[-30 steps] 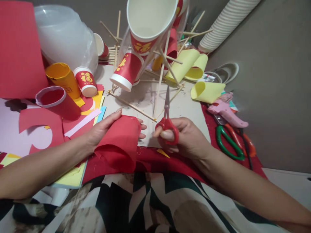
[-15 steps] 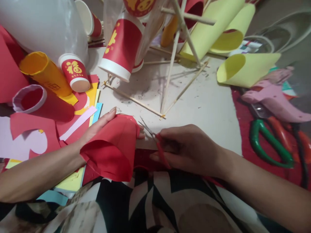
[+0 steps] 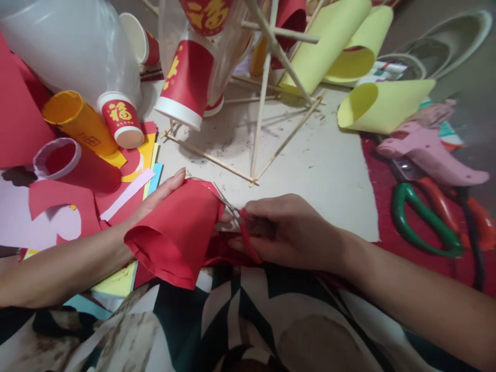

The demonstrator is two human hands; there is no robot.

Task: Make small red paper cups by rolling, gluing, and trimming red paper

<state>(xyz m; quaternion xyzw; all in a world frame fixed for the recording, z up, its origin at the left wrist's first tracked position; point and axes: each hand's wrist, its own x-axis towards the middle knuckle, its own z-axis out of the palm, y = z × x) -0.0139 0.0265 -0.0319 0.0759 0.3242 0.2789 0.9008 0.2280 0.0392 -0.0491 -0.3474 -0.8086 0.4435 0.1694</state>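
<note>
My left hand (image 3: 170,187) is wrapped around a red paper tube (image 3: 176,227), which lies tilted with its wide mouth toward my lap. Most of the fingers are hidden behind the paper; the thumb shows above it and some fingertips at its right side. In my right hand (image 3: 287,227) is a small pair of scissors (image 3: 247,235) with red handles. Their blades reach the far edge of the red paper, close to my left fingertips. Whether the blades have paper between them I cannot tell.
A wooden-stick frame (image 3: 253,182) with red paper cups (image 3: 189,77) stands ahead on a white board (image 3: 333,191). Left are an orange paper tube (image 3: 83,124), a red tube (image 3: 91,168) and paper scraps. Right lie yellow rolls (image 3: 391,106), a pink glue gun (image 3: 434,155) and green-handled scissors (image 3: 399,206).
My right hand has moved left and slightly up, bringing the scissors from beside the red paper to its edge. The red paper tube has turned a little. The view has shifted slightly.
</note>
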